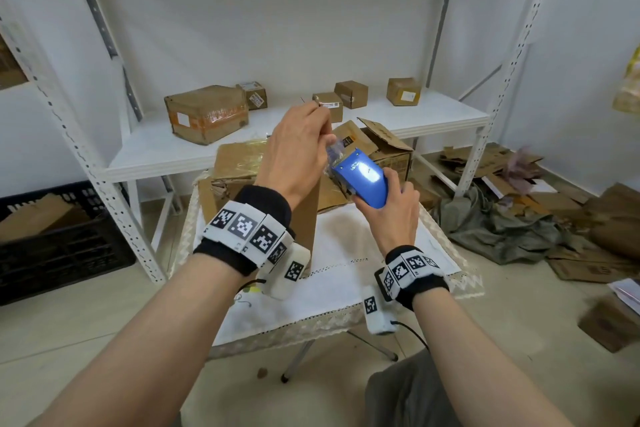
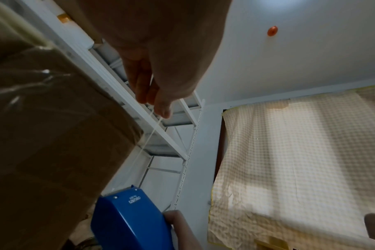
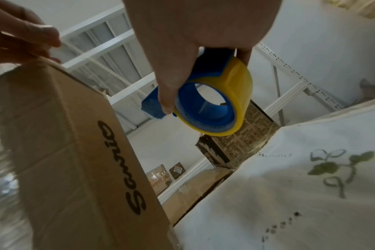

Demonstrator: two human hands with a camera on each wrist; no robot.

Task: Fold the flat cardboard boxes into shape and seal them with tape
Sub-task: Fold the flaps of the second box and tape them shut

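Observation:
My right hand (image 1: 388, 208) grips a blue tape dispenser (image 1: 362, 180) above the small table; the right wrist view shows its yellowish tape roll (image 3: 235, 94) on a blue core. My left hand (image 1: 301, 146) is raised just left of the dispenser and pinches the free end of the clear tape (image 2: 148, 137), which stretches from my fingertips (image 2: 158, 103) down to the dispenser's (image 2: 128, 219) front edge. A brown cardboard box (image 1: 304, 222) stands upright on the table under my left wrist. In the right wrist view its printed side (image 3: 79, 152) fills the left half.
The table wears a white embroidered cloth (image 1: 346, 281). More brown boxes (image 1: 235, 163) crowd its far side. A white metal shelf (image 1: 263, 128) behind carries several taped parcels (image 1: 206, 113). Flattened cardboard and a grey cloth (image 1: 502, 222) litter the floor at right; a black crate (image 1: 59, 239) sits at left.

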